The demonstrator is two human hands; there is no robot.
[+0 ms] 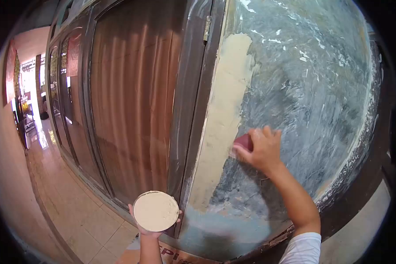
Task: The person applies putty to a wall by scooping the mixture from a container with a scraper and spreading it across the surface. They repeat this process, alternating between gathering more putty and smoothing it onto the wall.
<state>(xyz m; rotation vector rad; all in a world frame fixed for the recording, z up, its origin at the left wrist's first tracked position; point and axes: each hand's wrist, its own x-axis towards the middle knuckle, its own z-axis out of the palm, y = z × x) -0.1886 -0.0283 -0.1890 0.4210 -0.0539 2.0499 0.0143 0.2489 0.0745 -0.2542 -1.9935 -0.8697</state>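
Note:
My left hand [148,232] holds up a round tub [156,191] from below, with its fingertips showing at both sides. Cream-coloured putty [155,212] fills the tub nearly to the rim. Higher up and to the right, my right hand [265,152] is closed on a dark red putty spreader [243,141]. The spreader is at the edge of a long cream strip of putty [226,88] on the wall; whether its edge touches is blurred. Bare grey-blue wall [295,105] with white flecks lies to the right of the strip.
Left of the strip stands a dark wooden frame [180,88] with a hinge [207,29] and a glass pane backed by a brown curtain [132,97]. A tiled floor [66,193] runs back to a bright opening. Printed sheeting [176,255] lies at the wall's foot.

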